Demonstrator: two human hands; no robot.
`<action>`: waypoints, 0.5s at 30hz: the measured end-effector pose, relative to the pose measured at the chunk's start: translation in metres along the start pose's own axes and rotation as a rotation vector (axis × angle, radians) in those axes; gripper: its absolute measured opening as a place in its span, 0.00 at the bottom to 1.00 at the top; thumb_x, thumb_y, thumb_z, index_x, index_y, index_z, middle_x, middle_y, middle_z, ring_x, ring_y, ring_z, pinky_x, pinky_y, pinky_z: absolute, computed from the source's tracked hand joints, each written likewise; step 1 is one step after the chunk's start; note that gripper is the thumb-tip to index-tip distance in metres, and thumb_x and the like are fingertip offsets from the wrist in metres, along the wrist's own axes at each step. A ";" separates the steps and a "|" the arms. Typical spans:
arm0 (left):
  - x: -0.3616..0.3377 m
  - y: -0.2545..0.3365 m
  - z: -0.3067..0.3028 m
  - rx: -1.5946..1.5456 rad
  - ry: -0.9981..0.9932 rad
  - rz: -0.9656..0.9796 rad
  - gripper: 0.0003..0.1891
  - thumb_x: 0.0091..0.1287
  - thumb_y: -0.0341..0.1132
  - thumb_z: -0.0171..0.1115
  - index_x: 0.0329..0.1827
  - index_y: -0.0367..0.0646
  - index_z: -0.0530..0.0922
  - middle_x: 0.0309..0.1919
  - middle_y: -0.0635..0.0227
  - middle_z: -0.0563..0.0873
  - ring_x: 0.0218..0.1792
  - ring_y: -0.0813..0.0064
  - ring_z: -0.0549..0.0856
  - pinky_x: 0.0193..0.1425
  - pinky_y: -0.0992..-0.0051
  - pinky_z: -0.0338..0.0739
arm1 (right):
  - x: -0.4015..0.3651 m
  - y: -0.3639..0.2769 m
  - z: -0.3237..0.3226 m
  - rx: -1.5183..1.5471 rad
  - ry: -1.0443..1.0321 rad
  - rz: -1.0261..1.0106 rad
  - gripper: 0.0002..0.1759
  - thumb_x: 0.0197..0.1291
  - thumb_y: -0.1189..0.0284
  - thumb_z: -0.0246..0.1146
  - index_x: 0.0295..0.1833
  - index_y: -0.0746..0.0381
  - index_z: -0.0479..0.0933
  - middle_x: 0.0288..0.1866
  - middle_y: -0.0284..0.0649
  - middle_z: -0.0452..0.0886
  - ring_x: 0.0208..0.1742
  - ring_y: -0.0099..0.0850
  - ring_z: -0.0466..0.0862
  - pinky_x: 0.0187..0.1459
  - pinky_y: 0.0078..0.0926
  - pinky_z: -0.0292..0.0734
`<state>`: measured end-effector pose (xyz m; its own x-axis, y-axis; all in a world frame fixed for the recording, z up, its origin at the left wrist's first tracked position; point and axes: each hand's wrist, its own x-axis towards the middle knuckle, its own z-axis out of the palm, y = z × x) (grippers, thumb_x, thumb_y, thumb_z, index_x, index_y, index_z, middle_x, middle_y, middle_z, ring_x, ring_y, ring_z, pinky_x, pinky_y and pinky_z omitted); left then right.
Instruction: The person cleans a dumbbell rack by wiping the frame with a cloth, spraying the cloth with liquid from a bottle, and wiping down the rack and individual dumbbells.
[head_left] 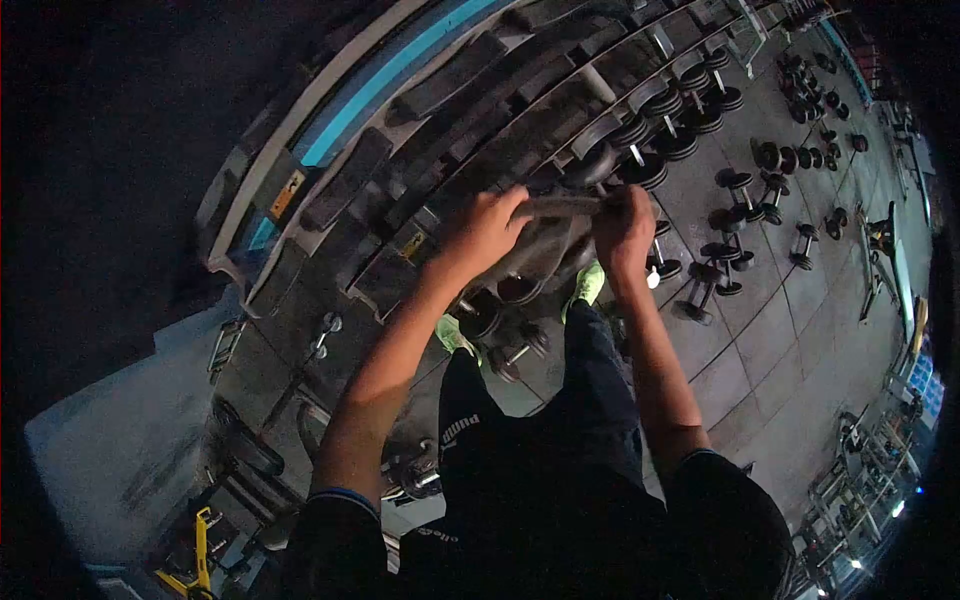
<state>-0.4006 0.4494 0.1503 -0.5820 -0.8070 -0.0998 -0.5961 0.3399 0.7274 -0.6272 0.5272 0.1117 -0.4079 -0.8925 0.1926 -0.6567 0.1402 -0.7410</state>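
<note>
A dark grey cloth [555, 230] hangs between my two hands, its upper edge stretched roughly level. My left hand [492, 232] pinches one end of that edge, fingers closed on the fabric. At the other end my right hand [625, 232] is closed round the cloth. The lower part of the cloth droops in front of the rack and the floor. Behind the hands, a dumbbell rack [520, 110] holds rows of dark dumbbells.
Many dumbbells [735, 190] lie on the tiled floor [770, 340] to the right. Near my shoes is another dumbbell [517, 354]. A bench [900, 270] stands at the far right, and a yellow-framed item [203, 550] at lower left.
</note>
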 end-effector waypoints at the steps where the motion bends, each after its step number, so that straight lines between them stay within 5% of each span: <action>1: 0.011 -0.002 -0.001 0.033 -0.001 -0.041 0.11 0.68 0.29 0.68 0.51 0.39 0.80 0.36 0.47 0.87 0.39 0.44 0.88 0.40 0.58 0.80 | -0.005 0.004 0.020 0.129 0.178 0.073 0.12 0.58 0.74 0.72 0.39 0.65 0.76 0.40 0.51 0.80 0.40 0.53 0.80 0.46 0.38 0.78; 2: 0.028 -0.019 0.007 -0.097 0.032 -0.013 0.12 0.69 0.31 0.67 0.54 0.39 0.80 0.38 0.47 0.88 0.42 0.44 0.88 0.44 0.56 0.81 | -0.008 0.005 0.039 0.268 0.366 0.122 0.11 0.59 0.76 0.72 0.40 0.66 0.74 0.38 0.50 0.78 0.38 0.52 0.79 0.45 0.37 0.77; 5: 0.066 -0.041 0.006 0.011 0.182 -0.030 0.14 0.71 0.33 0.65 0.57 0.38 0.80 0.45 0.48 0.88 0.49 0.44 0.86 0.51 0.53 0.80 | -0.005 0.016 0.109 0.298 0.178 0.506 0.14 0.62 0.75 0.70 0.49 0.66 0.75 0.41 0.50 0.82 0.38 0.52 0.81 0.43 0.33 0.78; 9: 0.070 -0.048 -0.027 0.177 0.161 -0.003 0.17 0.72 0.34 0.63 0.62 0.39 0.79 0.54 0.50 0.86 0.56 0.43 0.84 0.60 0.52 0.78 | 0.032 0.021 0.212 0.004 -0.148 -0.229 0.24 0.64 0.66 0.68 0.63 0.63 0.76 0.63 0.49 0.81 0.65 0.52 0.78 0.67 0.47 0.70; 11: 0.053 -0.056 -0.052 0.288 0.193 0.165 0.18 0.72 0.35 0.64 0.62 0.40 0.79 0.57 0.52 0.85 0.58 0.46 0.83 0.62 0.54 0.78 | 0.055 0.047 0.252 -0.289 -0.452 -0.363 0.34 0.64 0.56 0.65 0.72 0.60 0.72 0.75 0.48 0.72 0.78 0.50 0.65 0.77 0.62 0.52; 12: 0.044 -0.051 -0.072 0.427 0.231 0.232 0.21 0.71 0.38 0.66 0.65 0.42 0.78 0.60 0.54 0.83 0.61 0.49 0.81 0.65 0.54 0.76 | 0.060 0.063 0.269 -0.429 -0.400 -0.503 0.40 0.64 0.50 0.63 0.78 0.55 0.67 0.81 0.46 0.65 0.83 0.48 0.59 0.80 0.67 0.43; 15: 0.017 -0.057 -0.127 0.768 0.339 0.259 0.33 0.66 0.46 0.72 0.72 0.46 0.71 0.72 0.58 0.74 0.72 0.55 0.73 0.73 0.52 0.69 | 0.071 0.050 0.266 -0.803 -0.658 -0.447 0.36 0.73 0.46 0.52 0.81 0.46 0.64 0.85 0.40 0.59 0.86 0.45 0.54 0.82 0.67 0.35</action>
<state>-0.3064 0.3551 0.1932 -0.6278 -0.7178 0.3009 -0.7462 0.6650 0.0295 -0.5200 0.3571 -0.0828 0.2229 -0.9509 -0.2149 -0.9743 -0.2245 -0.0174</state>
